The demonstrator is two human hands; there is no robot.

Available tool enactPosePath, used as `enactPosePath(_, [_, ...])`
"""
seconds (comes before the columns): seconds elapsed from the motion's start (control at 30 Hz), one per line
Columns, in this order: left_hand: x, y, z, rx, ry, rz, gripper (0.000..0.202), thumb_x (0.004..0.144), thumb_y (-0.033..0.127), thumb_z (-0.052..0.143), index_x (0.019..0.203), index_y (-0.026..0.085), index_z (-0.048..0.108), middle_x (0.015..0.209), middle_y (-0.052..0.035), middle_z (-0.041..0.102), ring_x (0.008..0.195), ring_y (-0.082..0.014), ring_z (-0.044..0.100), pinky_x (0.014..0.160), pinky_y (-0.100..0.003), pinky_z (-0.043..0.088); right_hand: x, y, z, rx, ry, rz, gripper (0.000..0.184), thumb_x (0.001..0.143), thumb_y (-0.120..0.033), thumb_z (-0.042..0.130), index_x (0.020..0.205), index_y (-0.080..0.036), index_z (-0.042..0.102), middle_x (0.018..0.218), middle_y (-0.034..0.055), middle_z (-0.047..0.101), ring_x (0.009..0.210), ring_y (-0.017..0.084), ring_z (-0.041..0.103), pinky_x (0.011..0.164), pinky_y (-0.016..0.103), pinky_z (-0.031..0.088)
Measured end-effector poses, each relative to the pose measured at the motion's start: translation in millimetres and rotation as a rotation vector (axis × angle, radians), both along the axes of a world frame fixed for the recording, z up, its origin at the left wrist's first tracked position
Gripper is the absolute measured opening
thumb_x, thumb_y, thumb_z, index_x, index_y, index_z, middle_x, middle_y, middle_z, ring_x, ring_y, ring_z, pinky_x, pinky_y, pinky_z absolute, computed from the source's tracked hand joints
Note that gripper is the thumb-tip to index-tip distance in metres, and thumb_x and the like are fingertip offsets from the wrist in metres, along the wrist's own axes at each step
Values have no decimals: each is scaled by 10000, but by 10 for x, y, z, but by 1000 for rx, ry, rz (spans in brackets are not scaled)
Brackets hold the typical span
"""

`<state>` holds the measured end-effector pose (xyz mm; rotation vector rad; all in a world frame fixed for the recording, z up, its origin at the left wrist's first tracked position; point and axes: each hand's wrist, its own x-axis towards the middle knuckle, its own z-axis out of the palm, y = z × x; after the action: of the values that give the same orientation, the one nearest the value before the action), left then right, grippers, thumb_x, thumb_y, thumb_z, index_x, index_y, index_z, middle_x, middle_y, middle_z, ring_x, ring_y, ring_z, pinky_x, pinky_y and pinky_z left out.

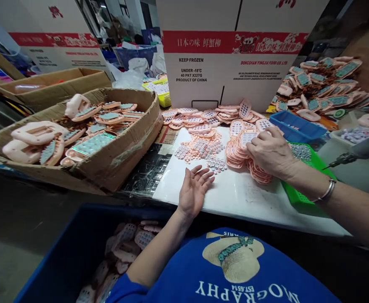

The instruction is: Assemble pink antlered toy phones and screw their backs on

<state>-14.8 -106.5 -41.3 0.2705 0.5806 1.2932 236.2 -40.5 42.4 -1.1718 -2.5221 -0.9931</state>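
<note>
My left hand (193,189) rests palm up at the front of the white board (165,185), fingers spread and holding nothing. Just beyond its fingertips lie printed key pieces (216,163) and a heap of small pink buttons (200,145). My right hand (271,152) is bent over a stack of pink faceplates (235,153) with rows of holes. Its fingers close on the edge of the top pink faceplate (247,138); the fingertips are partly hidden. More pink faceplates (200,120) lie along the back of the board.
At left a cardboard box (130,147) holds pink casings with teal panels. A blue bin (61,252) stands below. On the right are a green basket (307,185) of screws, a blue tray (298,126) and a hanging electric screwdriver (357,151). A printed carton (222,71) stands behind.
</note>
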Motion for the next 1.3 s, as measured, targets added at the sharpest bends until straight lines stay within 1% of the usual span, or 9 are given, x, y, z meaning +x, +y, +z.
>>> enactPosePath(0.13, [0,-15,17,-6,33,12,407,1018,471,401,1036,143,641,1009,-124,695,957,-223,709,928,-390,543,-54,-63,62,-31,38,-1,338,941,-280,543,616,-202,588,609,62,599,684,229,521,822,477,420])
enactPosePath(0.27, [36,10,63,39,123,-14,398,1025,444,381,1050,142,640,978,-112,692,860,-202,707,829,-353,551,-189,-18,297,-28,-21,11,369,981,-348,494,678,-192,634,708,85,662,719,232,581,780,434,426])
enactPosePath(0.47, [83,412,243,156,179,9,258,947,382,546,1030,154,635,948,-78,688,808,-182,692,791,-325,526,-759,764,493,-334,5,-100,248,910,-303,623,725,-166,713,689,78,677,676,200,613,637,326,398])
enactPosePath(0.63, [-54,893,473,117,179,62,145,933,275,540,965,153,609,855,-54,668,732,-169,677,767,-322,509,-1240,1511,371,-652,-104,-275,128,882,-257,699,910,-144,751,809,87,714,834,233,671,751,350,494])
enactPosePath(0.8, [-203,1141,496,53,206,128,108,908,250,558,952,161,601,826,-41,658,691,-148,656,744,-295,495,-1380,1875,95,-774,-194,-332,335,978,-407,608,1203,-159,630,1163,89,660,993,200,660,872,405,570])
enactPosePath(0.97, [-233,1212,389,9,233,157,86,906,219,546,939,152,588,782,-31,648,635,-133,639,678,-271,480,-1317,1996,48,-771,-257,-300,242,969,-326,613,1136,-163,674,1044,91,699,905,200,667,788,342,540])
enactPosePath(1.03, [-232,1217,378,13,233,140,88,904,214,546,938,146,591,782,-33,650,632,-133,636,674,-273,481,-1281,2006,134,-715,-272,-273,170,949,-207,586,1054,-159,711,981,117,719,871,221,666,720,321,482])
enactPosePath(1.13, [-244,1221,390,0,226,140,85,888,211,561,933,147,594,788,-36,651,643,-133,631,675,-272,475,-1232,1997,332,-598,-280,-216,262,953,-109,475,1081,-149,700,1005,145,717,878,245,658,675,333,411])
enactPosePath(1.3, [-306,1248,437,-9,224,325,110,814,212,665,888,181,591,862,-13,634,792,-127,627,815,-278,481,-1222,1886,643,-473,-294,-91,323,970,-85,415,1126,-199,674,1097,114,689,930,232,636,641,320,353])
